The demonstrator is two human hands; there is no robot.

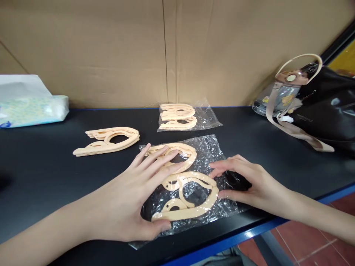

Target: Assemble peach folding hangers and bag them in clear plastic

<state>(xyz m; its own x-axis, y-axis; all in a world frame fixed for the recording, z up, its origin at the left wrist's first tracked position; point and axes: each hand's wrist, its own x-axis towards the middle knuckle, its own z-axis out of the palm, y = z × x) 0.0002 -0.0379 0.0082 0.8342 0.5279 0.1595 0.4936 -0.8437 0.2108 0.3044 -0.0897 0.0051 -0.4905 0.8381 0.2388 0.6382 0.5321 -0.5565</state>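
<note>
A clear plastic bag lies on the black table, with peach plastic hanger-like pieces inside it near the front edge. My left hand lies flat on the bag's left side, fingers stretched out over a piece, thumb at its lower edge. My right hand rests on the bag's right side, fingers curved and spread, pressing the plastic.
A loose stack of peach pieces lies to the left. A bagged stack sits further back. A tissue pack is at far left, a clear bottle with strap and a black bag at right. Cardboard wall behind.
</note>
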